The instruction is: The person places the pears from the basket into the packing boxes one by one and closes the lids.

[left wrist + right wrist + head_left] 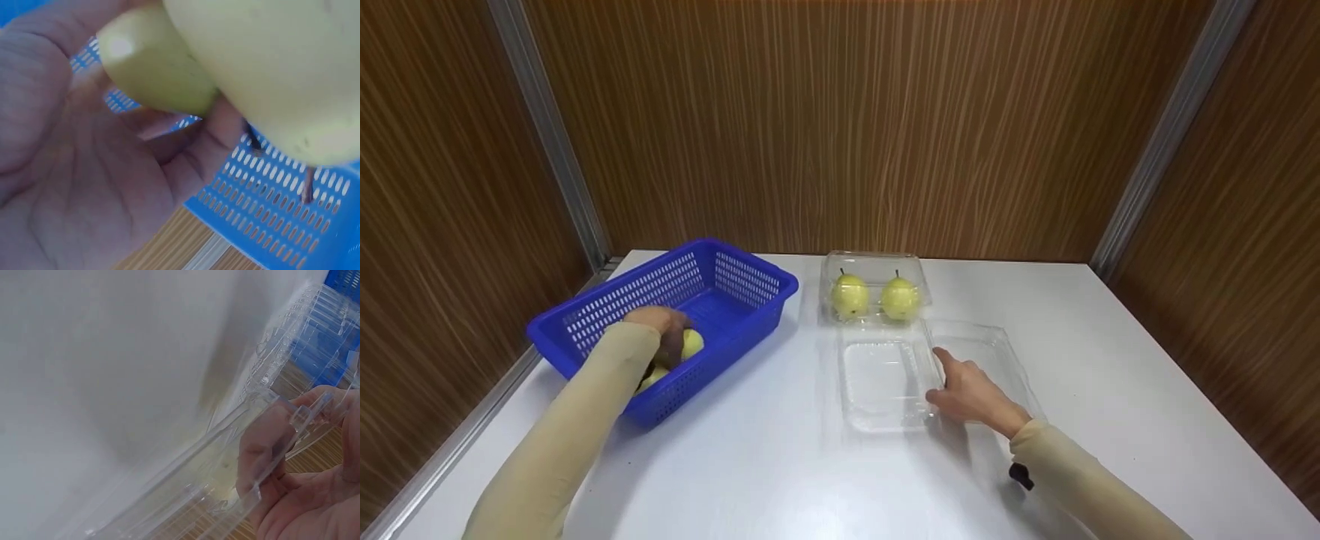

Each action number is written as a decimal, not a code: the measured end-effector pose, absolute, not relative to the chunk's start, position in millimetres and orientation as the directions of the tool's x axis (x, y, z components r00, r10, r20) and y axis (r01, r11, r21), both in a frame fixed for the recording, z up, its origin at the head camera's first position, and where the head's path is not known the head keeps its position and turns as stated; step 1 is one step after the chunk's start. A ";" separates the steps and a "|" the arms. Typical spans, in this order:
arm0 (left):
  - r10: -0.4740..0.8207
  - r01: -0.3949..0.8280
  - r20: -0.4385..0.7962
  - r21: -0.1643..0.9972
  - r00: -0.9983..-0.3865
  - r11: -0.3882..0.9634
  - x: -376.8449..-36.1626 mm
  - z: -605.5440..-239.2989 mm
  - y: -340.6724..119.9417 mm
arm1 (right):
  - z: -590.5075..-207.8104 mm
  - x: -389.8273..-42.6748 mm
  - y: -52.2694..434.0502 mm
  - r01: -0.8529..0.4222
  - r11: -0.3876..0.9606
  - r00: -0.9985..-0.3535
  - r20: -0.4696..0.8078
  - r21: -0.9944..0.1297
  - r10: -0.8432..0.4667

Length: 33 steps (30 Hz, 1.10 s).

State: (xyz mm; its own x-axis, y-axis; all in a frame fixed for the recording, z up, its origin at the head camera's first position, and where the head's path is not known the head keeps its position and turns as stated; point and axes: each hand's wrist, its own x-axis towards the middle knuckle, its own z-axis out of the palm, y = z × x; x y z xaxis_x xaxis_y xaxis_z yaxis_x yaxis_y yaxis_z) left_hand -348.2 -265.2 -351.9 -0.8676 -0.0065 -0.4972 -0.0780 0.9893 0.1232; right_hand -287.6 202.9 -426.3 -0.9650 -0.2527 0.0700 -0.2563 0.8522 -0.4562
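While a pear [692,343] in the blue basket [735,345] is reached by the left hand [661,330], an open clear container [881,382] is touched by the right hand [971,394]. In the left wrist view, a pear is held by curved fingers; in the right, the container's edge is pinched.

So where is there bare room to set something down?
Bare white tabletop lies right of the open clear clamshell, and between it and the blue perforated basket. Crowded: behind that clamshell's left half, where another clamshell holds two pears, and the basket's near end, where the left hand reaches among more pears.
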 end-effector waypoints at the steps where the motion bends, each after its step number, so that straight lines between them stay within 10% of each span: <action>1: 0.001 -0.059 -0.491 0.108 -0.871 0.992 -348.4 -352.2 -266.3 | -426.5 -287.9 202.2 -0.255 0.854 -0.965 0.070 -0.453 -0.252; 11: 0.061 -0.063 -0.492 0.231 -0.868 0.971 -345.6 -343.8 -270.2 | -427.9 -288.4 201.6 -0.258 0.859 -0.965 0.076 -0.442 -0.251; 20: -0.023 -0.048 -0.378 0.057 -0.926 0.997 -335.7 -338.8 -265.7 | -427.0 -288.6 202.0 -0.300 0.852 -0.953 0.109 -0.429 -0.282; 28: -0.008 -0.182 -0.494 0.304 -0.869 0.935 -344.2 -342.0 -265.9 | -426.1 -289.7 202.0 -0.258 0.867 -0.965 0.076 -0.426 -0.250; 33: 0.063 -0.080 -0.502 0.257 -0.862 0.963 -347.7 -346.5 -267.1 | -427.2 -289.9 201.2 -0.262 0.861 -0.964 0.073 -0.435 -0.256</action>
